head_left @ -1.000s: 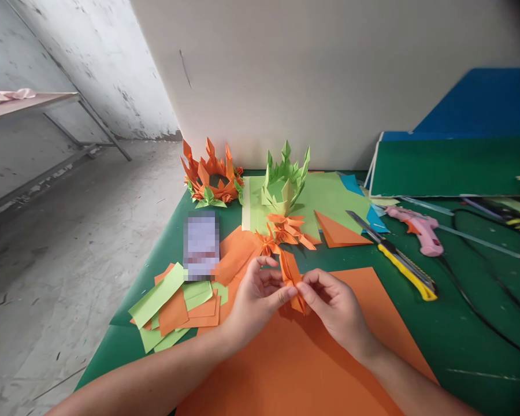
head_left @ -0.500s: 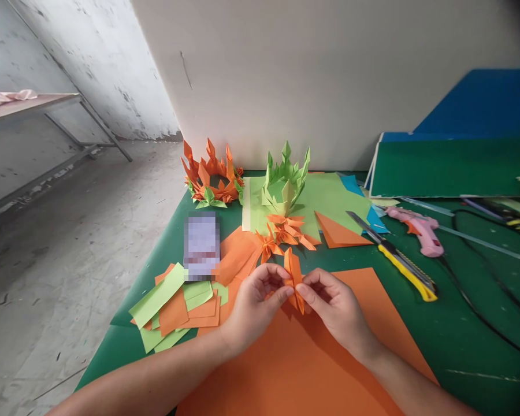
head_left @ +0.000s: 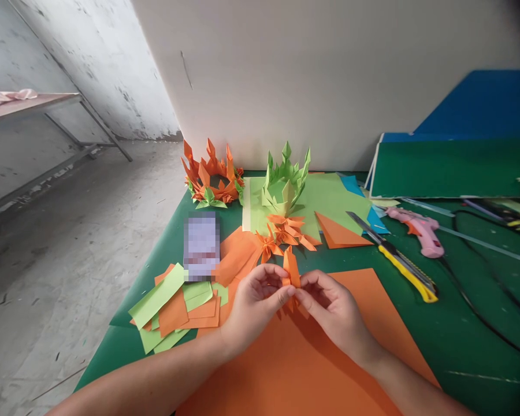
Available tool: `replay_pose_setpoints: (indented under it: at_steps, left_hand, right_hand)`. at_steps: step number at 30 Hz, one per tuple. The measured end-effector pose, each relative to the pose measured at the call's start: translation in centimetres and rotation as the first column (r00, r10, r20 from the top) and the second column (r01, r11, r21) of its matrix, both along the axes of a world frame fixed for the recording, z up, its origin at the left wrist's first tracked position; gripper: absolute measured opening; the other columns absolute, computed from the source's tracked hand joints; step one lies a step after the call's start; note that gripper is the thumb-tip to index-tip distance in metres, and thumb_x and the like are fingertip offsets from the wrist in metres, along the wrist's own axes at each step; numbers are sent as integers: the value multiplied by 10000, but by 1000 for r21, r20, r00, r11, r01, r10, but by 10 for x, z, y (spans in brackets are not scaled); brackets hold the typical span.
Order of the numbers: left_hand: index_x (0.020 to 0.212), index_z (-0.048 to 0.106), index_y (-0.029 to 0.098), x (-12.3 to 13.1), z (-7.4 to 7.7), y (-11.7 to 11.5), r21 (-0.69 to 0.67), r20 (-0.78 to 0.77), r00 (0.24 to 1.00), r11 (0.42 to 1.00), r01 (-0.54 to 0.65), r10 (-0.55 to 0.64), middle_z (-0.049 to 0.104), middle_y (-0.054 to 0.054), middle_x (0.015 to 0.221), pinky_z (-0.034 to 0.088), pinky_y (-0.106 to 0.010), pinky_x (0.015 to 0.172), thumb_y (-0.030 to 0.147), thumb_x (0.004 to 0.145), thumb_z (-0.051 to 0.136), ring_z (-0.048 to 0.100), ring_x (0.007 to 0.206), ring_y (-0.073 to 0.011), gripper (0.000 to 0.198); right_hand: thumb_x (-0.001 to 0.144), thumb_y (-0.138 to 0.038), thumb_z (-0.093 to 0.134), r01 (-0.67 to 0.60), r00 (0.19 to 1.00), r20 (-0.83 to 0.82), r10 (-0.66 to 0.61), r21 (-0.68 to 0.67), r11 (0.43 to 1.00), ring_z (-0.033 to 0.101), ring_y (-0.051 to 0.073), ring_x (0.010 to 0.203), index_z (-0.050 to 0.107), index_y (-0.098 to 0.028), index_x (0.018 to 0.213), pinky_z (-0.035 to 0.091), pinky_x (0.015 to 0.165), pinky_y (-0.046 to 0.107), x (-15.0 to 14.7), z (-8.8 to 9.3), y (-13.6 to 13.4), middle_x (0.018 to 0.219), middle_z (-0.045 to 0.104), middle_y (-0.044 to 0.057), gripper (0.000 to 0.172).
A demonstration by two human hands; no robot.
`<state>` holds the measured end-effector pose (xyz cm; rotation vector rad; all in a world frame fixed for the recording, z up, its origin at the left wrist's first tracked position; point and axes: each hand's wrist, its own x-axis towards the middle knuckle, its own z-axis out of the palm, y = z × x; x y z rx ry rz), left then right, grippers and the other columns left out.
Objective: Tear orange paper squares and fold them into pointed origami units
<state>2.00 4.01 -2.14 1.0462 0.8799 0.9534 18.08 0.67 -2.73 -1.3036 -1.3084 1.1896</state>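
Both of my hands pinch a small folded orange paper piece [head_left: 290, 264] with a pointed top, held over a large orange sheet [head_left: 281, 370]. My left hand [head_left: 255, 294] is closed on its left side, thumb and fingertips together. My right hand [head_left: 333, 309] grips it from the right, its thumb near the left thumb. The fingers cover the middle of the piece. Just beyond my hands lie several folded orange paper flowers [head_left: 286, 230]. Behind them a green paper crown [head_left: 286, 182] stands on a light green sheet [head_left: 333, 193].
An orange paper crown [head_left: 212, 179] stands at the back left. Loose paper pieces [head_left: 173, 312] and a blurred-out phone-like object [head_left: 201, 245] lie left. To the right are a folded orange triangle [head_left: 340, 231], a yellow utility knife [head_left: 405, 268] and a pink glue gun [head_left: 418, 228] with its cord.
My fingers have drawn closer together around the folded orange paper, and its lower part now hangs more hidden behind the thumbs. The rest of the table stays the same.
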Motion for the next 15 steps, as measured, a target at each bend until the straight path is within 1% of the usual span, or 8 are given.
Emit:
replay_pose_setpoints:
  at_steps: [4,8,11,15]
  left_hand:
    - [862,581,173,1,2,1,-21,26,998,999,-49,49,576,22,813,504,-196,641,287,780,769,566,706,-76,235]
    - [832,539,179,2,4,1,-17,64,994,996,-90,90,566,47,746,498,-161,634,262,794,758,561,680,-55,237]
    - [834,519,184,3,3,0,-25,81,993,996,-82,84,566,52,747,507,-164,634,258,800,752,561,669,-53,246]
    - [822,528,178,5,1,0,-13,84,991,995,-99,100,545,53,756,489,-142,628,232,772,776,532,675,-45,259]
  right_hand:
    - [895,-394,622,-46,999,-27,45,-22,999,519,118,646,566,-218,869,428,589,237,-2,-1,-1,774,571,-8,186]
    - [918,-418,585,-77,997,-33,75,-53,996,480,112,619,558,-205,778,404,578,234,-2,1,0,700,535,-20,256]
    - [936,-415,550,-113,994,-15,112,-60,992,458,114,606,522,-202,724,386,566,236,-2,2,0,652,490,-29,302]
    - [952,-374,510,-142,990,13,142,-40,989,410,113,592,432,-219,726,366,554,239,-1,1,-1,649,431,-45,285]
